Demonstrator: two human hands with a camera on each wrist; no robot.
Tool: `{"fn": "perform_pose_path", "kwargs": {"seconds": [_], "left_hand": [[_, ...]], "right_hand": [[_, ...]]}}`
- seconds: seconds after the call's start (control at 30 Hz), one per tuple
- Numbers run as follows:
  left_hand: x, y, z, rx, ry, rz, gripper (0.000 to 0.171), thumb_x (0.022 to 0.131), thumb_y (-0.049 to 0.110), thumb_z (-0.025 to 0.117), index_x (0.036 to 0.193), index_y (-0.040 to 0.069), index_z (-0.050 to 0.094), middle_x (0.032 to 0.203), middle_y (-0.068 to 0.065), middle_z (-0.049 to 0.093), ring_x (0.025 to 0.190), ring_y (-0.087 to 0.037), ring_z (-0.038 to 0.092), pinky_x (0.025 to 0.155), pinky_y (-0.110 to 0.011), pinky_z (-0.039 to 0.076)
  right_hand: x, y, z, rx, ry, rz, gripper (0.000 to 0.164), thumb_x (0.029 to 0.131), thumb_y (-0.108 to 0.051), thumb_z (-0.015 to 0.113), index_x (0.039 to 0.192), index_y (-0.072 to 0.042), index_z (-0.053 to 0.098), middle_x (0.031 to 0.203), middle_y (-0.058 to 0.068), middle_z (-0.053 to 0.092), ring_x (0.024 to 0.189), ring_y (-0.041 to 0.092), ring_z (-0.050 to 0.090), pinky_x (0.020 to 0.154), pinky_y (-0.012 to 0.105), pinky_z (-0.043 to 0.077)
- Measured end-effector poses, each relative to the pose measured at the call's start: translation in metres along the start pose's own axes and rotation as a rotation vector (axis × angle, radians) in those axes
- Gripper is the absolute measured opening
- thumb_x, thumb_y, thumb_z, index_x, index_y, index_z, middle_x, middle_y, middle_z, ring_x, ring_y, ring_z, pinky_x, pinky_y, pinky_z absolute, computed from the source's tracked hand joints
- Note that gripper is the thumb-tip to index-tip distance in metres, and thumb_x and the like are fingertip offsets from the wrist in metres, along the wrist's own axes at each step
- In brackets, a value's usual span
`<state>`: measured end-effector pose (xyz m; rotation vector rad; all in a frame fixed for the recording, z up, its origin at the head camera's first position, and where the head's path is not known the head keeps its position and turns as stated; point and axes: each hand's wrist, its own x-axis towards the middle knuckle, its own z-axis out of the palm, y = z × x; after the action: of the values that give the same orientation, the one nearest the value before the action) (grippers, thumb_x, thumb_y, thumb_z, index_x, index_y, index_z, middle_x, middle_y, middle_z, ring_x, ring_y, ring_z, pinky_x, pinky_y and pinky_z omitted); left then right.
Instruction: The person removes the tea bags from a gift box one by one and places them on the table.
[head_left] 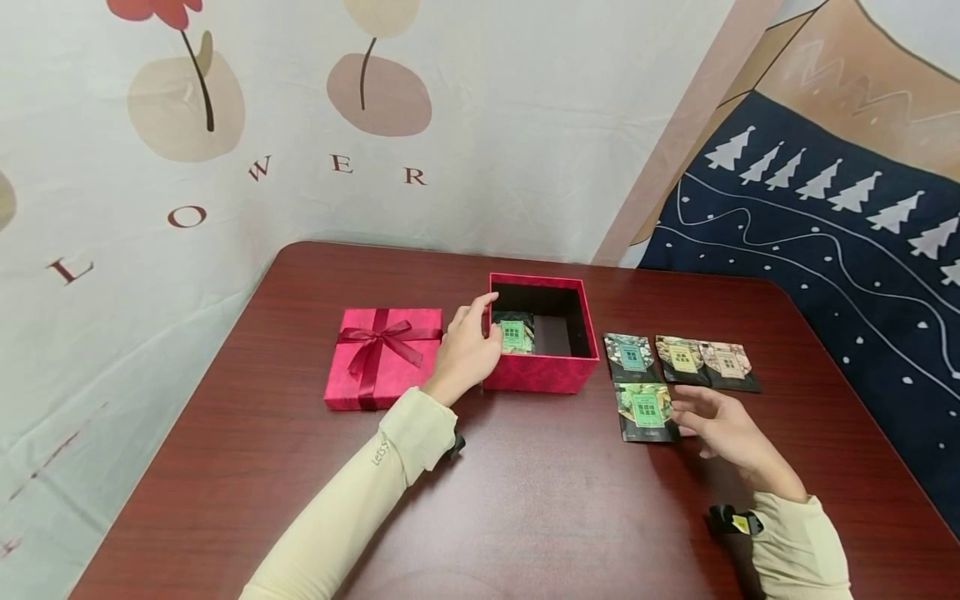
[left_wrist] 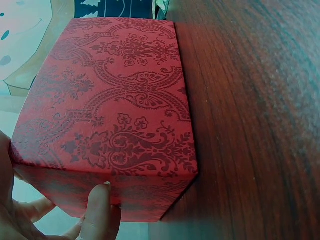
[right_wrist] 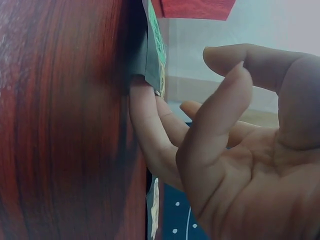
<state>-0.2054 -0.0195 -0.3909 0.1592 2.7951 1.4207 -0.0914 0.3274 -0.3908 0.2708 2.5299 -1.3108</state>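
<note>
An uncovered red patterned box (head_left: 540, 373) stands mid-table, with a green-labelled black packet (head_left: 513, 335) inside its left part. My left hand (head_left: 471, 343) grips the box's left wall, thumb at the rim; in the left wrist view, fingertips (left_wrist: 100, 212) press the outer side. On the right, my right hand (head_left: 723, 429) is at the right edge of a green-labelled packet (head_left: 647, 412). In the right wrist view one finger (right_wrist: 145, 107) reaches under the raised edge of that packet (right_wrist: 153, 55), its tip hidden, while the thumb stays apart above it.
The red lid (head_left: 382, 358) with a dark red bow lies left of the box. Behind the green-labelled packet lie a blue-labelled packet (head_left: 632, 357), a yellow-labelled packet (head_left: 682, 360) and a beige-labelled packet (head_left: 727, 365). A printed cloth (head_left: 480, 125) hangs behind the table's far edge.
</note>
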Motion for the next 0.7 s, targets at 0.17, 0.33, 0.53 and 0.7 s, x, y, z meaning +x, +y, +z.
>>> {"fn": "perform_pose_path", "kwargs": {"seconds": [0.17, 0.33, 0.53, 0.7], "left_hand": [[-0.0001, -0.0006, -0.0003, -0.001, -0.005, 0.003, 0.053, 0.096, 0.024, 0.051, 0.148, 0.033, 0.044, 0.138, -0.004, 0.050, 0.103, -0.029, 0.057, 0.082, -0.047, 0.046], [-0.0007, -0.0006, -0.0010, -0.005, -0.001, 0.005, 0.053, 0.096, 0.024, 0.051, 0.148, 0.032, 0.044, 0.138, -0.004, 0.050, 0.102, -0.029, 0.058, 0.082, -0.047, 0.047], [-0.0007, -0.0008, -0.0010, -0.002, 0.004, 0.009, 0.053, 0.096, 0.024, 0.051, 0.148, 0.029, 0.045, 0.137, -0.005, 0.051, 0.104, -0.031, 0.059, 0.082, -0.048, 0.047], [-0.0008, -0.0008, -0.0005, 0.001, -0.002, 0.008, 0.053, 0.096, 0.023, 0.053, 0.148, 0.029, 0.044, 0.138, -0.005, 0.050, 0.101, -0.029, 0.058, 0.080, -0.047, 0.047]], "right_hand": [[-0.0006, -0.0018, -0.0008, -0.007, -0.001, 0.015, 0.060, 0.101, -0.024, 0.056, 0.149, 0.005, 0.033, 0.138, 0.032, 0.050, 0.100, 0.020, 0.068, 0.055, 0.037, 0.050], [-0.0003, -0.0046, -0.0018, -0.016, -0.004, 0.030, 0.061, 0.101, -0.026, 0.056, 0.148, 0.006, 0.034, 0.137, 0.031, 0.052, 0.099, 0.020, 0.068, 0.059, 0.038, 0.052], [0.0003, -0.0072, -0.0064, -0.036, -0.005, 0.025, 0.060, 0.101, -0.025, 0.056, 0.146, 0.009, 0.034, 0.136, 0.033, 0.052, 0.100, 0.025, 0.068, 0.067, 0.039, 0.056], [0.0003, -0.0103, -0.0101, -0.039, 0.003, -0.003, 0.062, 0.102, -0.024, 0.055, 0.147, 0.010, 0.031, 0.136, 0.036, 0.049, 0.108, 0.038, 0.065, 0.072, 0.040, 0.058]]}}
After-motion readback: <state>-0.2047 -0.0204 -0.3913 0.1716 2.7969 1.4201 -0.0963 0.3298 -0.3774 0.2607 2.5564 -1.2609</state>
